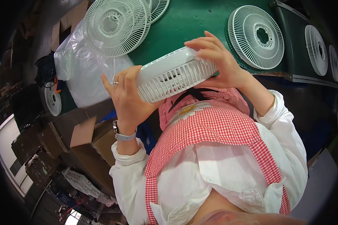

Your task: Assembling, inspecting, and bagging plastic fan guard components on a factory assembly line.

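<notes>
A round white plastic fan grille (pixel 172 77) is held up in front of my apron, its slatted side wall facing me and its right end tipped higher. My left hand (pixel 125 92) grips the left end, with the thumb side low and the index finger standing away from the rim. At the right end, my right hand (pixel 225 62) holds the rim, thumb underneath and fingers partly lifted over the top. Part of the grille's far face is hidden from this angle.
Overlapping white grilles (pixel 116 28) lie at the back of the green table (pixel 187 20). Another grille (pixel 256 37) lies to the right, near a dark conveyor (pixel 296 41) carrying more. Clear plastic bags (pixel 88 71) cover the left side. An open cardboard box (pixel 95 137) stands below.
</notes>
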